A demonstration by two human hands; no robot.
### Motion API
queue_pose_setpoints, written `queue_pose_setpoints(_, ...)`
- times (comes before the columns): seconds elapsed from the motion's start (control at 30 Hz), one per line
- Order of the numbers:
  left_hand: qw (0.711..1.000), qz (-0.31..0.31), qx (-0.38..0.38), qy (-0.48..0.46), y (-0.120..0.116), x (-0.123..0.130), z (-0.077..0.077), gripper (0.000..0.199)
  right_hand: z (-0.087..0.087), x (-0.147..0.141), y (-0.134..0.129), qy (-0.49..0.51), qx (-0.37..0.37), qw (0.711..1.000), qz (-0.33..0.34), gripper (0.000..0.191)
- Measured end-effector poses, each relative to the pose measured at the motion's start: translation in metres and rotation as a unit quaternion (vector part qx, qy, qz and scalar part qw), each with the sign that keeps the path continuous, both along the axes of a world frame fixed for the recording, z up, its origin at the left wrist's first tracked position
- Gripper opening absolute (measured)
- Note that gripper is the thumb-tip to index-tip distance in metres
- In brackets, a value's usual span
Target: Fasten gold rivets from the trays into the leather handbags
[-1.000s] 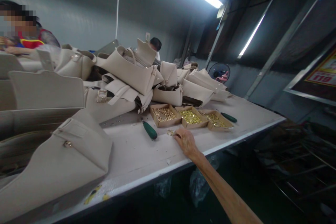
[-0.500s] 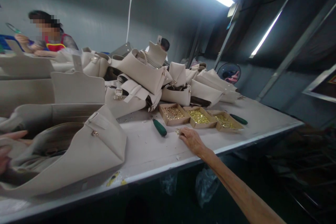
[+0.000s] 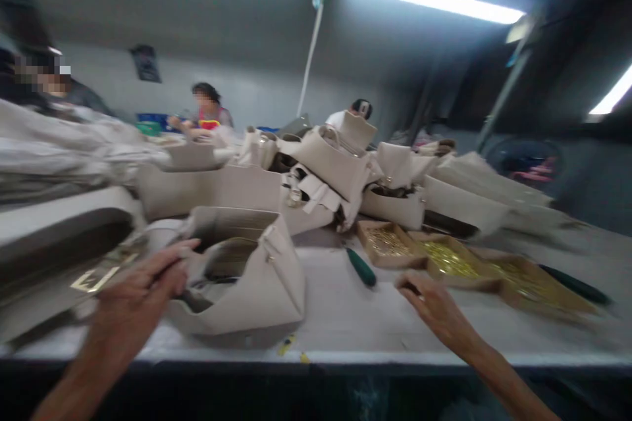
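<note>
My left hand (image 3: 143, 286) is closed at the left edge of an open cream bag (image 3: 251, 293), thumb and fingers together on the bag's edge. My right hand (image 3: 429, 299) hangs over the table with its fingertips pressed together; whatever they may hold is too small and blurred to name. A green-handled tool (image 3: 362, 268) lies just left of it. Behind it stand a box of copper-coloured pieces (image 3: 390, 243) and a box of yellow metal pieces (image 3: 449, 260). Another box (image 3: 533, 286) with yellow pieces is at the right.
Cream bags (image 3: 330, 164) are piled behind the boxes. Another bag (image 3: 59, 243) with gold hardware lies at the left. A second green tool (image 3: 575, 284) lies at the right. People sit across the table. The table's front edge (image 3: 355, 356) runs along the bottom.
The view has swung left, showing more of the left side and my left hand and wrist. My right hand is still near the green tool and boxes, its fingertips still together.
</note>
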State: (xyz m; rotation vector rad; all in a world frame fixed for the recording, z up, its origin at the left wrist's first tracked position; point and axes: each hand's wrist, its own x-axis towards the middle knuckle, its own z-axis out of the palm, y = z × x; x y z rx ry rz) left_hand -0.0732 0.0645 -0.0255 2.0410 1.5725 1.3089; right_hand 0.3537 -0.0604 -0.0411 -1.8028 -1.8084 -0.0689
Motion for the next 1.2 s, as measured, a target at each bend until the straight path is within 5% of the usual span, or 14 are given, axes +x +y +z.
queue_pose_setpoints(0.13,0.993,-0.062,-0.020,-0.100,0.001,-0.001,0.011,0.041,0.060,-0.069,0.028,0.135,0.066,0.982,0.115,0.012)
queue_pose_setpoints(0.23,0.985,-0.084,-0.025,-0.152,-0.002,0.006,0.016,0.039,0.102,-0.145,0.047,0.217,0.027,0.944,0.247,0.011)
queue_pose_setpoints(0.33,0.977,-0.102,-0.038,-0.185,-0.006,0.009,0.020,0.037,0.122,-0.213,0.071,0.296,-0.038,0.885,0.357,0.007)
queue_pose_setpoints(0.47,0.961,-0.126,-0.062,-0.239,-0.005,0.007,0.019,0.032,0.112,-0.262,0.110,0.350,-0.127,0.834,0.408,0.007)
queue_pose_setpoints(0.73,0.943,-0.149,-0.069,-0.289,0.003,0.006,0.011,0.015,0.074,-0.278,0.146,0.378,-0.169,0.831,0.373,0.011)
queue_pose_setpoints(0.97,0.950,-0.128,-0.061,-0.279,0.005,0.003,0.012,0.004,0.073,-0.285,0.152,0.406,-0.201,0.816,0.359,0.021)
queue_pose_setpoints(1.2,0.965,-0.089,-0.050,-0.242,0.008,0.004,0.011,0.002,0.072,-0.290,0.155,0.384,-0.191,0.846,0.316,0.019)
